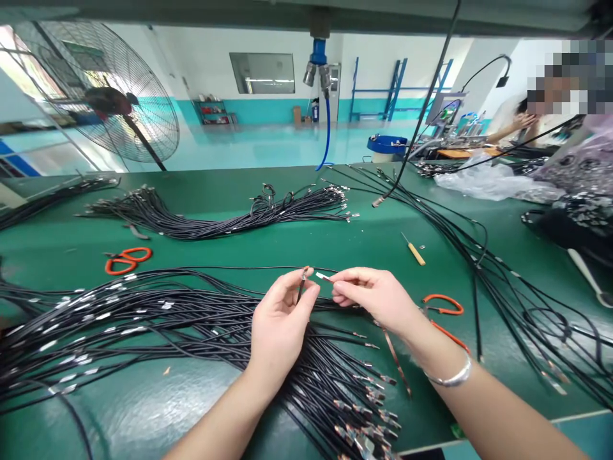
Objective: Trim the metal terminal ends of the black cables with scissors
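Observation:
My left hand (282, 313) is closed in a pinch on the end of a black cable (301, 291), whose coppery tip points up between thumb and forefinger. To the right of it, my right hand (376, 294) pinches a thin dark piece with a white, flat tip (322, 276); what kind of piece it is I cannot make out. That tip points at the cable end, with a small gap between. Under both hands runs a thick bundle of black cables (205, 319) with white labels and bare metal terminals (368, 409) at the near right end. A thin coppery strip (396, 361) lies below my right wrist.
Orange-handled scissors (128, 260) lie at the left, and another orange-handled tool (445, 306) is partly behind my right forearm. A yellow-handled pick (412, 249), another cable bundle (230, 223) and loose cables (460, 243) lie beyond. At the far right is a person (565, 115).

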Demonstrator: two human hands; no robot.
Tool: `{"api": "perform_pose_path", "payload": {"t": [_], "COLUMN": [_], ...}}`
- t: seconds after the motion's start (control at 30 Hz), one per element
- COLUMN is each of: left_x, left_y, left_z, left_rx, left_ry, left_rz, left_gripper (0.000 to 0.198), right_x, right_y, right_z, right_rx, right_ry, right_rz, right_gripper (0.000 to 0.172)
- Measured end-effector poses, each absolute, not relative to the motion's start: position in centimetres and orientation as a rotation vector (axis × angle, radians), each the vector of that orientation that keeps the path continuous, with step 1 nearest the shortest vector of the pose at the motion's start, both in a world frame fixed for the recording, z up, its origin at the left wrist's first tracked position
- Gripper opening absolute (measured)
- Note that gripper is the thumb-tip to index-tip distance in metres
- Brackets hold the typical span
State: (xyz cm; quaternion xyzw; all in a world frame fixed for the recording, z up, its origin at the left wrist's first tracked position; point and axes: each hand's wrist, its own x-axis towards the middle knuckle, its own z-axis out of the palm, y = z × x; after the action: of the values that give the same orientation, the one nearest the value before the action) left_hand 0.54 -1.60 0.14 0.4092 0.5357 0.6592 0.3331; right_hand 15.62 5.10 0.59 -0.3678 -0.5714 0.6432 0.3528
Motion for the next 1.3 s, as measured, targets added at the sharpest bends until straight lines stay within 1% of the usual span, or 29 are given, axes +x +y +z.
{"api": "perform_pose_path", "payload": {"t": [0.07, 0.2, 0.27, 0.4, 0.43, 0.5, 0.6, 0.73, 0.97, 1.13, 1.3], "left_x": [0.53, 0.52, 0.48, 0.40, 0.39, 0.38, 0.36, 0.30, 0.25, 0.24, 0.19], "left_y": [-1.55, -1.51, -1.51, -1.57, -1.59, -1.63, -1.64, -1.56, -1.43, -1.43, -1.45], "left_z": [0.08, 0.10, 0.15, 0.41, 0.50, 0.67, 0.84, 0.88, 0.63, 0.43, 0.56], "left_rx": [1.124, 1.179, 1.163, 1.056, 1.028, 0.994, 0.983, 0.984, 1.025, 1.093, 1.046], "left_ry": [1.454, 1.482, 1.470, 1.388, 1.369, 1.340, 1.302, 1.278, 1.256, 1.271, 1.269], "left_rz": [1.706, 1.637, 1.596, 1.505, 1.490, 1.473, 1.465, 1.469, 1.462, 1.515, 1.485], "left_gripper": [0.021, 0.021, 0.021, 0.022, 0.023, 0.024, 0.024, 0.020, 0.017, 0.013, 0.016], "right_x": [15.60, 15.51, 15.54, 15.74, 15.78, 15.78, 15.67, 15.70, 16.23, 16.19, 16.08], "right_y": [4.99, 4.73, 4.65, 4.56, 4.55, 4.52, 4.51, 4.63, 5.00, 4.84, 4.74], "right_z": [0.48, 0.09, 0.07, 0.34, 0.38, 0.34, 0.09, -0.19, 0.08, 0.16, 0.13], "right_rx": [-0.922, -0.849, -0.827, -0.763, -0.740, -0.685, -0.625, -0.602, -0.562, -0.637, -0.703], "right_ry": [-1.477, -1.542, -1.638, -1.822, -1.840, -1.850, -1.845, -1.898, -1.990, -2.023, -2.022], "right_rz": [1.659, 1.609, 1.505, 1.163, 1.128, 1.172, 1.226, 1.046, 0.922, 0.860, 0.862], "right_gripper": [0.029, 0.026, 0.021, 0.009, 0.007, 0.003, 0.003, 0.006, 0.009, 0.008, 0.008]}}
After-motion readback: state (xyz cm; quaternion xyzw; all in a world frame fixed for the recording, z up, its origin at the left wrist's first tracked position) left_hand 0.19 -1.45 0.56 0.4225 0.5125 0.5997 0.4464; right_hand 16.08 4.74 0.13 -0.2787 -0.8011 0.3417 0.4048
